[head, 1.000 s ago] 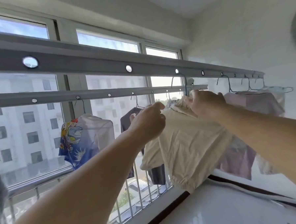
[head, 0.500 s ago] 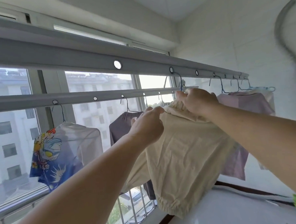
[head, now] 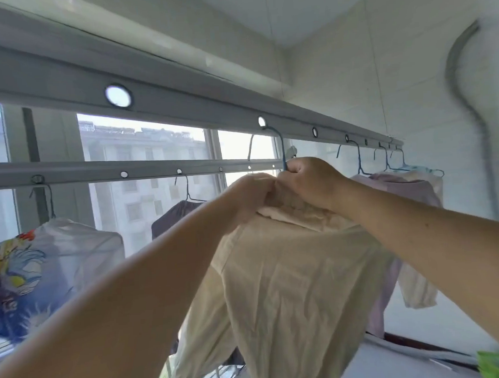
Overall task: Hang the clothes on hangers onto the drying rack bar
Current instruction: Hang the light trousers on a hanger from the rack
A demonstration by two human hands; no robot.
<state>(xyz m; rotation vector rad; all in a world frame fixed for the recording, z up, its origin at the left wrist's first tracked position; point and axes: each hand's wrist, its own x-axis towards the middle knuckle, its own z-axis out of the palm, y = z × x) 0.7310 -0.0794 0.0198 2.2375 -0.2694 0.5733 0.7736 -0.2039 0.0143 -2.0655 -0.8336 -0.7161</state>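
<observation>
Several garments already hang on the two rack bars: a printed shirt (head: 30, 275) and a dark top (head: 174, 218) on the far bar (head: 97, 171), a pale purple one (head: 398, 192) and more further along the near bar (head: 209, 110). We are working on the cream shirt (head: 294, 287), whose blue hanger hook (head: 279, 142) sits in a hole of the near bar. Our left hand (head: 250, 196) and right hand (head: 311, 182) are close together at the collar, both curled on the cloth, the right one just under the hook. We judge this piece nearly done; it looks to need only straightening and letting go. Whether more clothes wait, we cannot tell.
</observation>
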